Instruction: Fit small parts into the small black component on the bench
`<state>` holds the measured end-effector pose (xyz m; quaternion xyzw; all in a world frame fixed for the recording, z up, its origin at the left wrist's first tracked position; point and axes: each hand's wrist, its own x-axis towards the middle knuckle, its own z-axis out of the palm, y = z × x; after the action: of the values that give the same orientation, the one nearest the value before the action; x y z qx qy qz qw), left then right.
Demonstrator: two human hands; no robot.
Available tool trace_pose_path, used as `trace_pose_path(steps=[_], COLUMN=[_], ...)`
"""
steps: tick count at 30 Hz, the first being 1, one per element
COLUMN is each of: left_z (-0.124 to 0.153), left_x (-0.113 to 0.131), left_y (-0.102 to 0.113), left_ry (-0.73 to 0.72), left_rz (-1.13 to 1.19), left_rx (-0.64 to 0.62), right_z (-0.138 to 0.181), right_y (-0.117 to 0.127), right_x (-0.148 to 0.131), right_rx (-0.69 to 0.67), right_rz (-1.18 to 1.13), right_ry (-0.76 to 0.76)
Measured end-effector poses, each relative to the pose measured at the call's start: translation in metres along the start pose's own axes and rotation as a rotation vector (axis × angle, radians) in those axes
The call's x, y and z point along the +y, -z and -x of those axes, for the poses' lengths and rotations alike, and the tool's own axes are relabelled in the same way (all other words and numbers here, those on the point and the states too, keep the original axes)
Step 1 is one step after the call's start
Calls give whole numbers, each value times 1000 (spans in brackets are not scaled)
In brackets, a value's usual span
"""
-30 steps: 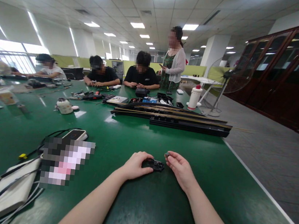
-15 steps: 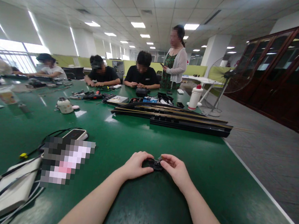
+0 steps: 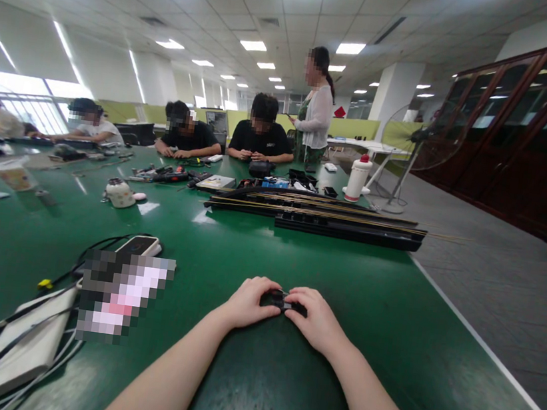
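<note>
A small black plastic part (image 3: 284, 305) lies low over the green table (image 3: 228, 243), between my two hands. My left hand (image 3: 250, 304) grips its left end, thumb on the near side and fingers on the far side. From the right, my right hand (image 3: 318, 318) closes on the other end in the same way, with its fingertips close to those of the left. Fingers cover much of the part, so its exact kind does not show. A greyish strip is visible near its middle.
Long black strips with thin brass-coloured rods (image 3: 322, 217) lie across the table ahead. On the left are a phone (image 3: 140, 246), cables and a white flat device (image 3: 22, 350). A white bottle (image 3: 357, 179) stands beyond; several people sit or stand at the far side.
My right hand has come down and inward, its fingers now wrapped round the right end of the black part. The left hand stays put. The standing person has turned to the left.
</note>
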<state>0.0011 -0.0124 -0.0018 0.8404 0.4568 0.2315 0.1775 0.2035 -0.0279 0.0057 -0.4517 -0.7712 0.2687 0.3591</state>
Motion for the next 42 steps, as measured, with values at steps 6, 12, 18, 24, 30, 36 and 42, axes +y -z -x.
trace_pose_path(steps=[6, 12, 18, 24, 30, 36, 42], left_z=[1, 1, 1, 2, 1, 0, 1], left_x=[-1, -1, -2, -1, 0, 0, -1], left_y=[0, -1, -2, 0, 1, 0, 0], left_ry=[-4, 3, -3, 7, 12, -7, -3], left_rz=[6, 11, 23, 28, 20, 0, -3], left_rx=[4, 7, 13, 7, -7, -8, -10], right_z=[0, 2, 2, 2, 2, 3, 2], right_y=[3, 6, 7, 9, 9, 9, 9], right_x=[0, 0, -3, -5, -7, -5, -6], right_rx=[-86, -59, -74, -88, -93, -93, -96], right_rz=[18, -16, 11, 18, 22, 19, 19], right_ry=[-69, -142, -149, -151, -157, -146, -149])
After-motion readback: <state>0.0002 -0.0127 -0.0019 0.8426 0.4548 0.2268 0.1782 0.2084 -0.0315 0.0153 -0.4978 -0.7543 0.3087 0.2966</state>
